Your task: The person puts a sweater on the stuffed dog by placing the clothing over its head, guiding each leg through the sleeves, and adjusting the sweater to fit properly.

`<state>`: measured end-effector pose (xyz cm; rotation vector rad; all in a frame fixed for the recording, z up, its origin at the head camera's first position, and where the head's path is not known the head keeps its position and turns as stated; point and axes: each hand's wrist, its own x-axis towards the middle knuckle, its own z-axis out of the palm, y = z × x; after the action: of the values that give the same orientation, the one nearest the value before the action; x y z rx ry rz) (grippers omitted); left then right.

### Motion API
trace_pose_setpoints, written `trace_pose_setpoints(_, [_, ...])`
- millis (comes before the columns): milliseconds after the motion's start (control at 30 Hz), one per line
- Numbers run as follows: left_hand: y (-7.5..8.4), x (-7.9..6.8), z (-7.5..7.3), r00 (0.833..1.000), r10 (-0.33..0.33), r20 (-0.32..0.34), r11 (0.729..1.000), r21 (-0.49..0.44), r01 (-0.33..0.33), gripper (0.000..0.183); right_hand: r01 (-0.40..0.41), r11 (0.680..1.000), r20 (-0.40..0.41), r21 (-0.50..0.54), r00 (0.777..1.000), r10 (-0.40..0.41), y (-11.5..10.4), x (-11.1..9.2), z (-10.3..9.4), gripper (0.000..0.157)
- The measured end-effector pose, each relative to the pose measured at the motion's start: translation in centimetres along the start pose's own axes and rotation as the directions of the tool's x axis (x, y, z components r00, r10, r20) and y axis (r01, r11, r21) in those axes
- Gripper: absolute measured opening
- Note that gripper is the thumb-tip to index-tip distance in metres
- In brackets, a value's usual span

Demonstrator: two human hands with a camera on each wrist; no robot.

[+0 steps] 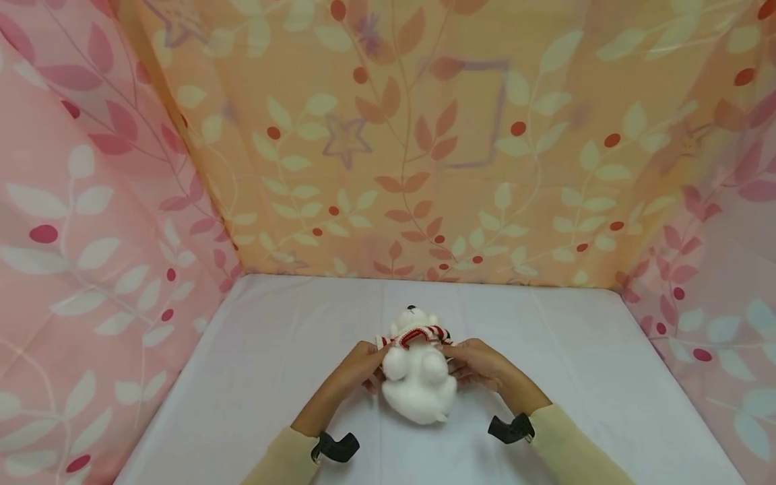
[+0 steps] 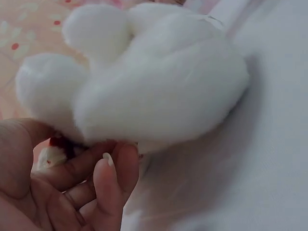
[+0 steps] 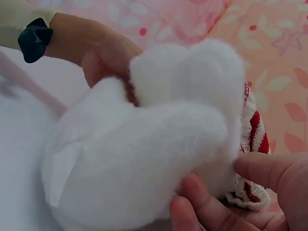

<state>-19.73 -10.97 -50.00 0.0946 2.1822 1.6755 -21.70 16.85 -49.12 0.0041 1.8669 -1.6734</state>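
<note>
A white plush bear (image 1: 418,387) lies on its back on the white cloth, its head with a black nose pointing away from me. Around its upper body is a red and white striped knitted sweater (image 1: 433,331). My left hand (image 1: 359,369) grips the bear's left-of-view side by the sweater's edge. On the opposite side my right hand (image 1: 481,364) holds it, thumb and fingers bent around the fur and knitted hem (image 3: 250,192). In the left wrist view the plush body hides part of the left fingertips (image 2: 126,161).
A white cloth-covered table (image 1: 291,323) lies under the bear. Orange leaf-patterned fabric (image 1: 400,155) hangs behind, with pink fabric (image 1: 109,269) at the left and more at the right. Black wrist mounts (image 1: 336,447) sit at both sleeves.
</note>
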Motion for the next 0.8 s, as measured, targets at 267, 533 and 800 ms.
trace_pose_setpoints(267, [-0.1,-0.4,0.3,0.992,0.064,-0.105,0.998,0.033,-0.061,0.057,0.011,0.993,-0.091,-0.114,0.996,-0.022,0.6,0.2,0.0,0.04])
trace_pose_setpoints(533, [0.4,-1.1,0.2,0.966,0.181,-0.182,0.969,0.198,-0.144,0.056,0.108,0.941,-0.115,-0.322,0.982,-0.152,0.1,-1.0,0.0,0.038])
trace_pose_setpoints(800, [0.8,-1.3,0.3,0.938,0.28,-0.203,0.936,0.275,-0.22,0.051,0.207,0.891,-0.065,-0.403,0.965,-0.253,-0.7,-1.9,0.3,0.03])
